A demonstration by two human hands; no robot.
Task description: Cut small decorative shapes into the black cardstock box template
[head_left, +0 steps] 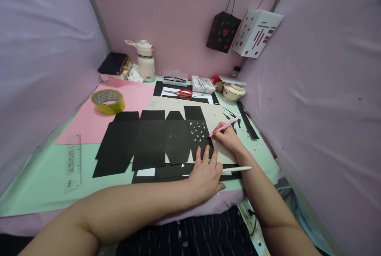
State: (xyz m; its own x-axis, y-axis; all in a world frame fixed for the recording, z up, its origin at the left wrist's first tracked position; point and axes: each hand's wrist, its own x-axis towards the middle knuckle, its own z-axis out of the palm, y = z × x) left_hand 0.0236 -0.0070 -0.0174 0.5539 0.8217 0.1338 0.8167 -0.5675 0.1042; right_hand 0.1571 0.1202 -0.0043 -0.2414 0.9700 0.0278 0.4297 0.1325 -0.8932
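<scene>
A black card template (149, 139) with several folded panels lies flat on a beige mat (214, 115). Its rightmost panel has small star and triangle cut-outs (199, 131). My right hand (228, 139) grips a pink craft knife (222, 128) like a pen, its tip touching the right edge of that cut-out panel. My left hand (206, 174) lies flat with fingers spread, pressing down the lower part of the same panel. A white pencil-like stick (238, 168) rests just right of my left hand.
Yellow tape roll (108, 101) on pink paper at the left. Clear ruler (73, 162) near the front left. Red scissors (184, 94), marker box (202, 84), bowl (233, 91), white flask (145, 61) along the back. Two paper lanterns (244, 31) hang from the wall. Black paper strip (247, 123) lies at the right.
</scene>
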